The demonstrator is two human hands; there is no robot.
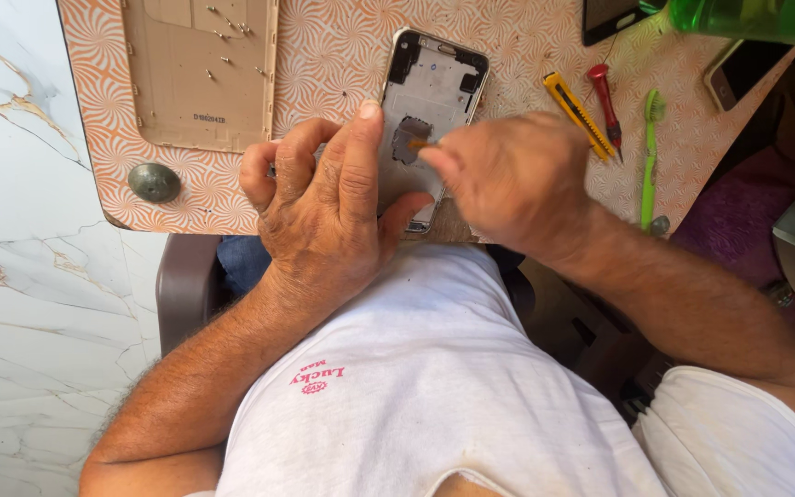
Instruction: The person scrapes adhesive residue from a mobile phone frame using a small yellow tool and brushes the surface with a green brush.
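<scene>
The left hand (324, 198) grips an opened phone frame (430, 101) by its long edges, forefinger laid up its face, propped on the near edge of the patterned tabletop (324, 55). The right hand (508, 175), at 3 o'clock of the frame, pinches a thin tool (420, 144) whose tip touches the frame's middle. The frame looks light, stiff yet fragile inside, so the rim seems the safest hold; a yellow cutter (580, 115), red screwdriver (605, 97) and green brush (649, 156) lie at 3 o'clock.
</scene>
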